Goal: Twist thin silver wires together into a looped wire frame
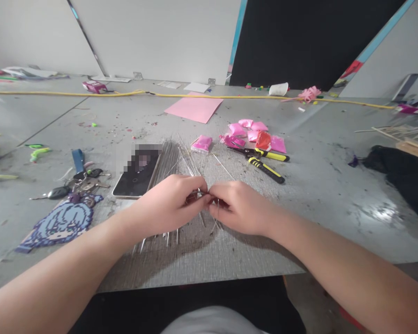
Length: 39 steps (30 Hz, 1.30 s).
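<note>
Centrally, the left hand [174,202] and right hand [238,206] meet with fingers pinched closed on a thin wire [201,192], held above the grey surface [320,185]. Loose wires [167,160] lie beneath and beside the left hand, next to the phone [136,174]. Beyond the hands, yellow-and-black pliers [266,167] rest beside pink packets [237,130].
</note>
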Each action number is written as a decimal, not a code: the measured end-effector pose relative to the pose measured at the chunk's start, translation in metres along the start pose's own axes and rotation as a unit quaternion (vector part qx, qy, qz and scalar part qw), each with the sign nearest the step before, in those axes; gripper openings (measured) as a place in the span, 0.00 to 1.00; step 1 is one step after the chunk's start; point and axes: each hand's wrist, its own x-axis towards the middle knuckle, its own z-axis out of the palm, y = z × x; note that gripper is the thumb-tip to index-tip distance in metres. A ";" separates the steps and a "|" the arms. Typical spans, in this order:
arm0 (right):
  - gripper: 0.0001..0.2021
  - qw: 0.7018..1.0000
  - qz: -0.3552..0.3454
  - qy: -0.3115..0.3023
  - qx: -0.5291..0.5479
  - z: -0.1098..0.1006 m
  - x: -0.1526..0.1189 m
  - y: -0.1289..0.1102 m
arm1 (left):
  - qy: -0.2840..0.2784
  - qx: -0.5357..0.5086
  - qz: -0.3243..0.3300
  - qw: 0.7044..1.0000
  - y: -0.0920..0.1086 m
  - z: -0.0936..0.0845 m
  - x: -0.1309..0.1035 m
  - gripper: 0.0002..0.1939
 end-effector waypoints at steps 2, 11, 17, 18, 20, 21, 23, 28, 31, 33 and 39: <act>0.08 1.000 0.000 -0.022 -0.019 0.000 -0.001 -0.001 | -0.013 0.025 0.013 1.000 -0.001 0.001 0.000 0.10; 0.09 0.996 -0.014 -0.064 -0.065 -0.001 -0.001 -0.003 | -0.035 0.043 0.045 0.997 -0.004 0.005 -0.001 0.10; 0.10 0.999 -0.018 -0.038 0.016 -0.002 0.001 -0.001 | -0.012 0.001 0.030 0.999 -0.003 0.001 0.000 0.10; 0.10 0.999 -0.019 -0.032 0.027 -0.002 0.001 0.000 | -0.008 -0.012 0.025 1.000 -0.002 0.000 0.000 0.09; 0.10 0.998 -0.021 -0.026 0.046 -0.003 0.001 0.000 | 0.001 -0.033 0.018 0.999 -0.001 -0.001 0.000 0.08; 0.09 0.998 -0.022 -0.023 0.054 -0.003 0.000 0.001 | 0.005 -0.040 0.016 0.999 -0.001 -0.002 0.000 0.08; 0.09 0.997 -0.020 -0.018 0.067 -0.004 0.000 0.001 | 0.013 -0.051 0.010 0.999 -0.001 -0.003 0.000 0.09; 0.08 0.995 -0.030 0.014 0.095 -0.005 0.001 0.000 | 0.017 -0.105 -0.034 0.994 -0.001 -0.003 0.000 0.10; 0.09 0.994 -0.031 0.030 0.096 -0.005 0.001 -0.001 | 0.017 -0.139 -0.067 0.988 0.001 -0.002 0.000 0.10; 0.09 0.994 -0.032 0.038 0.093 -0.005 0.001 -0.002 | 0.017 -0.150 -0.081 0.985 0.001 -0.002 0.000 0.11; 0.09 0.993 -0.022 0.059 0.095 -0.001 0.001 -0.001 | 0.018 -0.167 -0.108 0.980 0.001 0.001 0.001 0.12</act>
